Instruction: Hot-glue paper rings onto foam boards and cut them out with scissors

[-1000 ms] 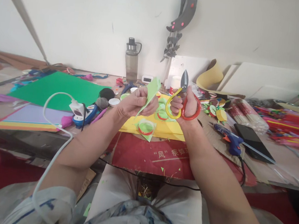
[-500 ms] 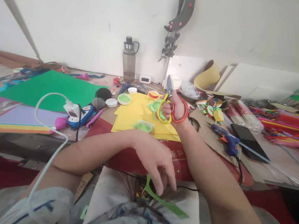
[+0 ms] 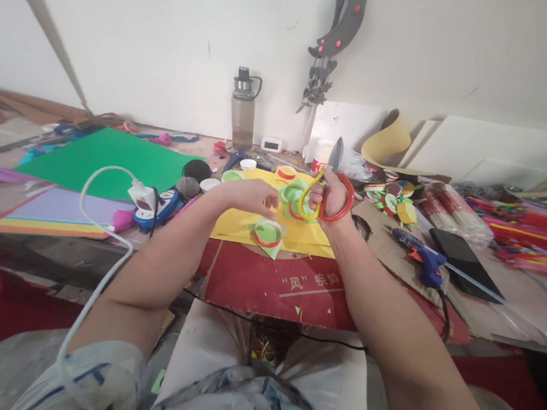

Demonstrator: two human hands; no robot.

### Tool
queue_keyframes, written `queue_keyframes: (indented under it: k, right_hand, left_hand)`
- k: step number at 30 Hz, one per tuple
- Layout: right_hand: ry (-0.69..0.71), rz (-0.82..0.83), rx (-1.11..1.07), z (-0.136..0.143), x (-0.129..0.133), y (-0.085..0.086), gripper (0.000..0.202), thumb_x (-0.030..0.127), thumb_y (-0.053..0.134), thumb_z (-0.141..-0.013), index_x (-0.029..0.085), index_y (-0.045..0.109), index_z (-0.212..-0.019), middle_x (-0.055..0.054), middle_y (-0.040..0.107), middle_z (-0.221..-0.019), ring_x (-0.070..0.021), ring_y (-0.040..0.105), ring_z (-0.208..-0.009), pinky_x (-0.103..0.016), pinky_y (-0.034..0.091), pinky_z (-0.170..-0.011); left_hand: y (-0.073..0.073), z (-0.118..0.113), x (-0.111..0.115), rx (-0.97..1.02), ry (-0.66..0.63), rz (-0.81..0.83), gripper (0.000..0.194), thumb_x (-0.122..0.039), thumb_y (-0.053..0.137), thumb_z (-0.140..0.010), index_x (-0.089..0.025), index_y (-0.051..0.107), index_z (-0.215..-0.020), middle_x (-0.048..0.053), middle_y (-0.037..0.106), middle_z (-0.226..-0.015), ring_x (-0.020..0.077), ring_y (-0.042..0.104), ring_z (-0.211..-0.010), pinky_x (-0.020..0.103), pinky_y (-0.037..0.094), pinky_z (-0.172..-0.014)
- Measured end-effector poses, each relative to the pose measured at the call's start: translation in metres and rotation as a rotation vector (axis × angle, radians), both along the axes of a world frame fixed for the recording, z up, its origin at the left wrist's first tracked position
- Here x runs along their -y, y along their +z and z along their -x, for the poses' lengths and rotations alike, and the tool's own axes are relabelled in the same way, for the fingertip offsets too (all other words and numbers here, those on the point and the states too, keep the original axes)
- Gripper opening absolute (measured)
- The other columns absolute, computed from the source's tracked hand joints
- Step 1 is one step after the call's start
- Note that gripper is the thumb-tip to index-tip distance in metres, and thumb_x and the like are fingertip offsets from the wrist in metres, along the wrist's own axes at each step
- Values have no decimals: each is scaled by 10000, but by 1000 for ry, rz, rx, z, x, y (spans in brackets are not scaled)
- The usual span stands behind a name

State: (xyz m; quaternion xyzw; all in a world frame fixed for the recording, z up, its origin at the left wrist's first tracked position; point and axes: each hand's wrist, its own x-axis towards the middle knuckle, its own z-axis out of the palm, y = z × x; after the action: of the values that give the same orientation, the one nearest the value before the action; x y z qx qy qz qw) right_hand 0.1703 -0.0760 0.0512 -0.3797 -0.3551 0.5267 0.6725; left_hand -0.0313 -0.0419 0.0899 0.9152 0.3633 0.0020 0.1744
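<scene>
My left hand (image 3: 250, 196) hangs over the yellow sheets (image 3: 232, 230), its bent fingers apart and nothing visible in them. Just below it lies a round piece with a red rim and green inside (image 3: 267, 233), on a scrap of green sheet. My right hand (image 3: 333, 194) is closed on scissors (image 3: 350, 199) with one yellow and one red handle, blades pointing up. Beside and partly behind the yellow handle are more green round pieces (image 3: 292, 192). A red-rimmed yellow round piece (image 3: 285, 172) sits farther back.
A glue gun (image 3: 425, 261) and a phone (image 3: 465, 265) lie at right. A water bottle (image 3: 243, 108) stands by the wall. At left are a green sheet (image 3: 108, 157) and a power strip (image 3: 157, 210) with a white cable. Red board (image 3: 266, 281) covers the front edge.
My left hand has risen from above my lap to over the yellow sheets. It has let go of the green strip, which is out of sight. My right hand still holds the scissors.
</scene>
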Motion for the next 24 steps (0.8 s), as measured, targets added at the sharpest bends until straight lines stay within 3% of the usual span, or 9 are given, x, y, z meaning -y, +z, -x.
queue_keyframes:
  k: [4, 10, 15, 18, 24]
  right_hand:
    - [-12, -1, -4, -1, -3, -1, 310, 463, 776, -887, 224, 584, -837, 121, 364, -532, -56, 331, -408, -168, 311, -348]
    - [-18, -98, 132, 3, -3, -8, 306, 425, 778, -825, 252, 526, -806, 117, 412, -522, -70, 380, -380, -191, 306, -337]
    - [-112, -133, 376, 3, -2, -12, 258, 349, 762, -832, 268, 519, -804, 109, 466, -493, -92, 408, -364, -221, 336, -342]
    - [-145, -106, 438, 4, 0, -11, 300, 360, 803, -832, 276, 515, -812, 120, 445, -479, -101, 427, -372, -223, 340, -355]
    - [-126, -202, 443, 10, 11, -6, 369, 476, 881, -816, 269, 577, -848, 84, 554, -582, -109, 508, -486, -234, 407, -451]
  left_hand:
    - [-6, -1, -3, -184, -32, 43, 387, -435, 785, -807, -177, 783, -1096, 92, 820, -1142, 202, 720, -927, 263, 469, -782]
    - [-11, -6, 0, -176, -50, -18, 178, -353, 690, -880, -190, 734, -938, 40, 795, -930, 175, 664, -789, 273, 418, -692]
    - [-15, 1, -14, 3, 21, -229, 88, -253, 630, -866, -192, 693, -875, 73, 771, -1022, 212, 689, -956, 296, 481, -840]
    - [-17, 3, -20, 170, 102, -288, 123, -292, 606, -914, -197, 681, -937, 84, 769, -1087, 242, 698, -1063, 343, 499, -954]
    - [-20, -2, -17, 449, 255, -290, 74, -283, 601, -937, -213, 620, -919, 52, 737, -991, 208, 692, -899, 326, 485, -826]
